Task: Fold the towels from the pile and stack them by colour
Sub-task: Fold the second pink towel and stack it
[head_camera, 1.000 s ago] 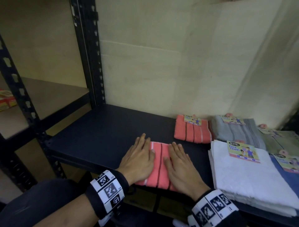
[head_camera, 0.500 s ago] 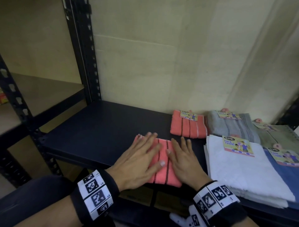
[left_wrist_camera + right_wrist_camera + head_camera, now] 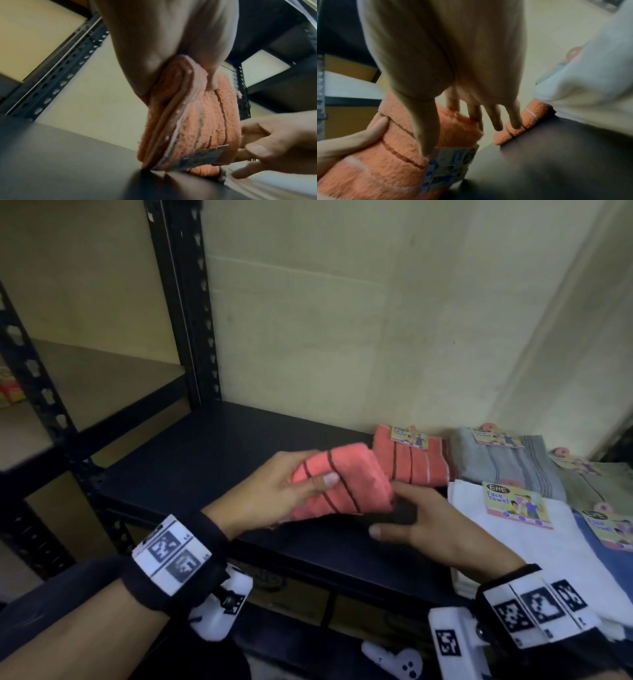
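A folded coral towel (image 3: 342, 484) with dark stripes is lifted off the dark shelf (image 3: 205, 467) and tilted. My left hand (image 3: 308, 482) grips its left end, thumb on top and fingers behind; in the left wrist view the towel (image 3: 197, 121) hangs edge-on from that hand. My right hand (image 3: 424, 522) is beside the towel's right end with straight fingers (image 3: 494, 116) reaching under it and its thumb along the towel's face. A paper label (image 3: 450, 166) shows on the held towel (image 3: 393, 155). A second folded coral towel (image 3: 411, 463) lies just behind.
To the right lie a grey towel (image 3: 507, 467), a green towel (image 3: 603, 484), a white towel (image 3: 513, 542) and a blue towel (image 3: 616, 559), most with labels. A black slotted upright (image 3: 185, 302) stands at the shelf's back left. The wall is close behind.
The coral towel lay flat on the shelf under both palms. Now my left hand has picked it up and carried it back and right; my right hand has slid off to its right end.
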